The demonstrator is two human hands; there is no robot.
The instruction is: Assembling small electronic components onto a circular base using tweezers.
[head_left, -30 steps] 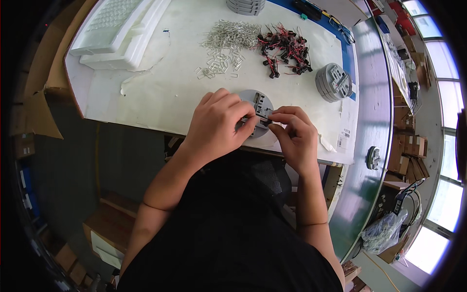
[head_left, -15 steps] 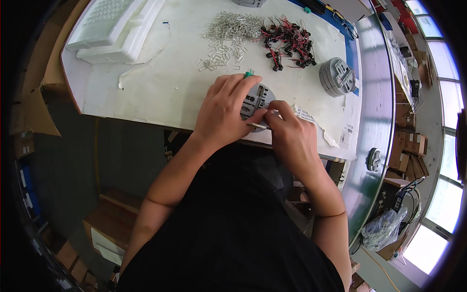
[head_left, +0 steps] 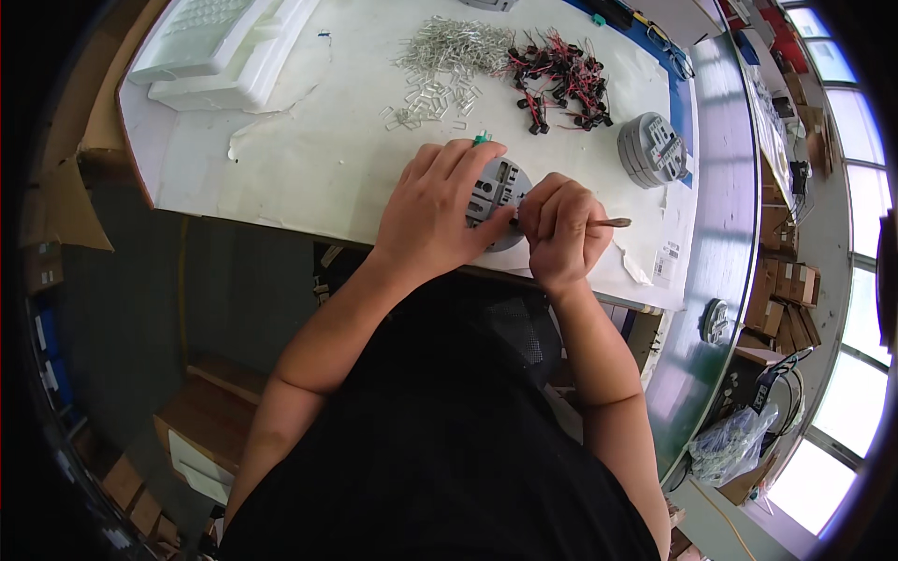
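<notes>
A round grey plastic housing (head_left: 506, 180) with slots and small dark parts lies near the table's front edge. My left hand (head_left: 432, 206) is closed round its left side, thumb low and fingers over the far rim. Just beyond those fingertips a small green part (head_left: 483, 137) shows. At the housing's right edge is my right hand (head_left: 563, 224), its fingers bent round a slim stick-like tool (head_left: 610, 222). The tool's flat brownish end sticks out to the right; its other end is hidden at the fingers. Whether it touches the housing I cannot tell.
Farther back lie a heap of bent metal clips (head_left: 454, 51) and a tangle of black parts with red wires (head_left: 566, 79). A stack of grey housings (head_left: 649, 150) stands to the right. White foam trays (head_left: 220, 56) sit far left. Another round piece (head_left: 716, 321) rests on the side bench.
My right hand has turned over and the fingers have curled in. The tool's end, which lay across the housing's near edge, now sticks out to the right. My left hand keeps its hold.
</notes>
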